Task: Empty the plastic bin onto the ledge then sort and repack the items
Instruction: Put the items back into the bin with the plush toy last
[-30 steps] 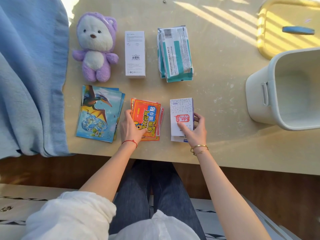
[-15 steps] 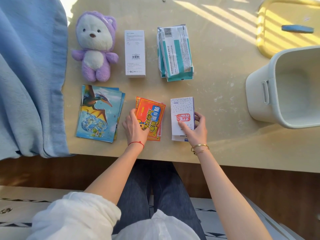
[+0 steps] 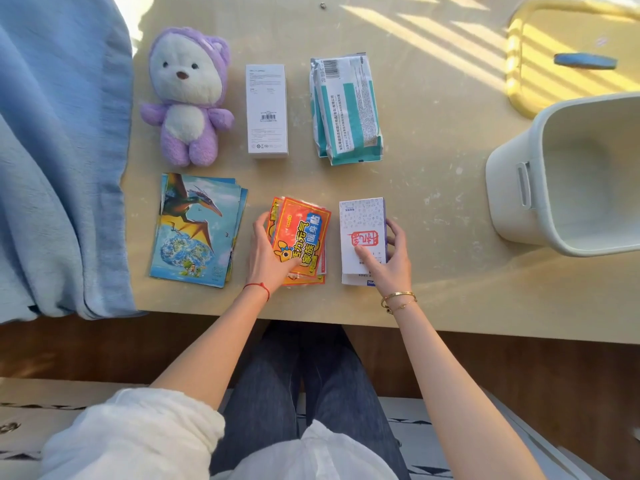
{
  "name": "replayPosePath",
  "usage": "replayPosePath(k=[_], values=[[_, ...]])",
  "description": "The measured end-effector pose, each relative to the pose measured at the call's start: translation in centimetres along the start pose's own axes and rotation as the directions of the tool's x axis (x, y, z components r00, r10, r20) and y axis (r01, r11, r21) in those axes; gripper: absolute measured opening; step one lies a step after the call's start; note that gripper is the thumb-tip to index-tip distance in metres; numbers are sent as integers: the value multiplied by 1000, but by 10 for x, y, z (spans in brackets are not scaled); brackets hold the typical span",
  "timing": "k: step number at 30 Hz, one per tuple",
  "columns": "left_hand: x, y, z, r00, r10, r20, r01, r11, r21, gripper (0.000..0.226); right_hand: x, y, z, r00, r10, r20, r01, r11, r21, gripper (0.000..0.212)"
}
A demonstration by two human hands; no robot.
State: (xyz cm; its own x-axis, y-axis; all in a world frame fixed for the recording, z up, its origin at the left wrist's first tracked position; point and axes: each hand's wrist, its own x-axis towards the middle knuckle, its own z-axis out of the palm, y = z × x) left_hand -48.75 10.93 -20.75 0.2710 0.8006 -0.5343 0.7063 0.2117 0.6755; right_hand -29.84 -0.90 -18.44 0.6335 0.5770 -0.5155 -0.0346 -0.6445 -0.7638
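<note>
On the tan ledge [image 3: 433, 209] the items lie in two rows. My left hand [image 3: 268, 254] grips the left edge of a stack of orange and red packets [image 3: 304, 237]. My right hand [image 3: 388, 261] holds a small stack of white boxes with a red stamp [image 3: 362, 223], thumb on top and fingers on the right side. The white plastic bin [image 3: 526, 188] lies tipped on its side at the right, with nothing inside it.
A purple plush bear [image 3: 188, 95], a tall white box [image 3: 266, 109] and teal-white pouches [image 3: 346, 109] form the far row. Dinosaur cards [image 3: 197, 230] lie left of my hands. A blue cloth [image 3: 59, 150] drapes at the left. A yellow lid [image 3: 568, 46] sits far right.
My left hand has slid the orange packets to the right and squared them, closer to the white boxes. My right hand has stayed on the white boxes.
</note>
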Motion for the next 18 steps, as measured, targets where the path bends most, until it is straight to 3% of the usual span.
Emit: replayPosePath(k=[5, 10, 13, 18], values=[[-6, 17, -21, 989, 82, 122, -59, 981, -187, 108, -11, -12, -6, 998, -45, 45, 42, 997, 67, 78], [-25, 36, -50, 974, 142, 174, -111, 978, -179, 83, -29, -40, -23, 993, -94, 78, 80, 984, 159, 80], [-41, 54, -70, 968, 175, 178, -139, 971, -197, 67, -47, -63, -36, 989, -121, 90, 102, 976, 192, 82], [-75, 95, -101, 959, 244, 146, -196, 939, -283, 70, -84, -99, -65, 979, -188, 75, 164, 954, 250, 73]])
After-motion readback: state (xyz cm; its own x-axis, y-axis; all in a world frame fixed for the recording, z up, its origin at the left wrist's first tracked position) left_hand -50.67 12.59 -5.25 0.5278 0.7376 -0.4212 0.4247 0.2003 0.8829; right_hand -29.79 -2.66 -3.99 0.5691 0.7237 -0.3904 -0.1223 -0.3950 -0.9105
